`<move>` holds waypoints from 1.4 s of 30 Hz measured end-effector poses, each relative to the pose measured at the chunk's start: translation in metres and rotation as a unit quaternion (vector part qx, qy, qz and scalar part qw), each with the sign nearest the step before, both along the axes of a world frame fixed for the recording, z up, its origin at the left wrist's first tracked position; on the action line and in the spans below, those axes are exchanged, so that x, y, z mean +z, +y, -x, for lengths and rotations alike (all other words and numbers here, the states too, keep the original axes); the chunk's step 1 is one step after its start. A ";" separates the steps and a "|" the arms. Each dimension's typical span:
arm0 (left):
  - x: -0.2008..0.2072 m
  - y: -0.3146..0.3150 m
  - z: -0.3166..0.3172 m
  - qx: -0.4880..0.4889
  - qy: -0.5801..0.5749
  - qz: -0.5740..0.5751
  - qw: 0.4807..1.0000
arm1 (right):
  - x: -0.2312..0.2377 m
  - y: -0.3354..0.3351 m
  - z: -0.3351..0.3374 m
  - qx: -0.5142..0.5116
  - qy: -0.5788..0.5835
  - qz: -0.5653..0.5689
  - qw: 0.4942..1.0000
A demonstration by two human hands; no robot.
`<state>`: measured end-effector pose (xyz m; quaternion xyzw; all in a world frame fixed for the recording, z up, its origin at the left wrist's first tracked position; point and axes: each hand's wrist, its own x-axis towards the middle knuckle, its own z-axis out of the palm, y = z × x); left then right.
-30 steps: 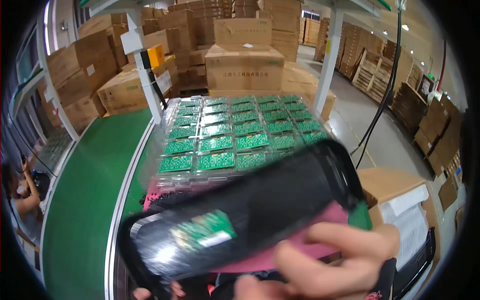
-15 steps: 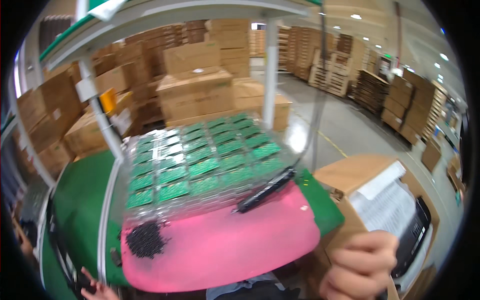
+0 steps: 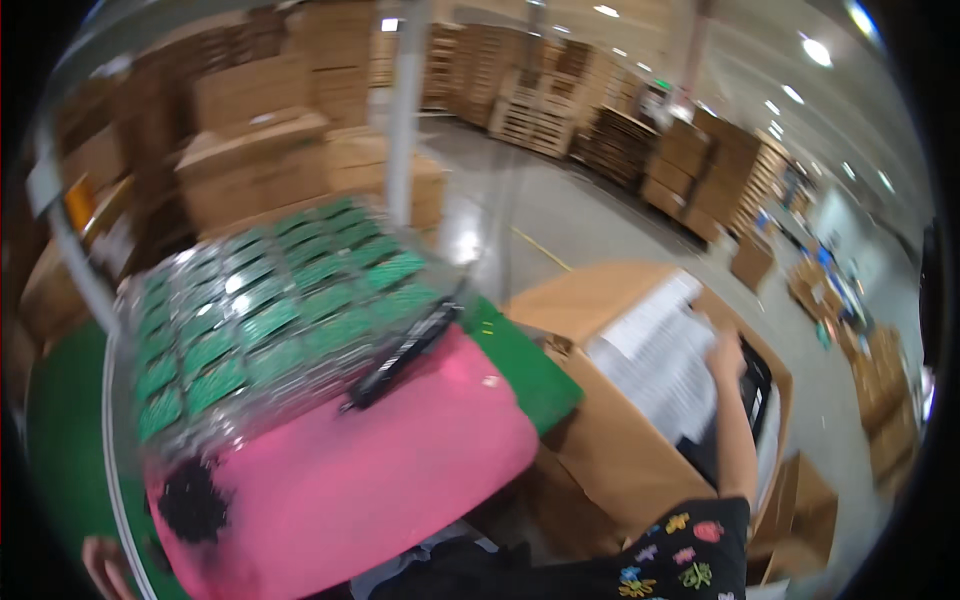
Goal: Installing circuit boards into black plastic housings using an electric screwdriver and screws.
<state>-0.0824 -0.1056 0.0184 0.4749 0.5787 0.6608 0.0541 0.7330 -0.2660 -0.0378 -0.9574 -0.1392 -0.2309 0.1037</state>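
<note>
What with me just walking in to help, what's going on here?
A person's right hand is extended into an open cardboard box, beside a white sheet and a black casing; whether it grips either is unclear. The left hand is at the lower left, near a green belt. The pink mat bears a pile of small black pieces, a black handheld tool by its far edge; green circuit boards sit in clear trays behind.

I am in an electronics factory: green circuit boards [image 3: 268, 318] fill a clear tray [image 3: 270, 388] on my counter [image 3: 535, 375]; cardboard boxes [image 3: 255, 170] and wooden pallets [image 3: 540, 120] stand beyond.
</note>
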 end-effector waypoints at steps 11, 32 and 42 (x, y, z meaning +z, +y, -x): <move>0.132 -0.022 -0.131 -0.233 0.469 -0.250 0.814 | -0.059 -0.060 -0.003 -0.174 0.189 0.028 0.966; 0.082 -0.016 -0.092 -0.171 0.491 -0.406 0.751 | 0.084 0.074 0.223 0.649 -0.180 -0.039 0.739; 0.122 -0.035 -0.124 -0.120 0.446 -0.242 0.853 | 0.033 0.158 0.359 0.856 -0.172 0.203 0.443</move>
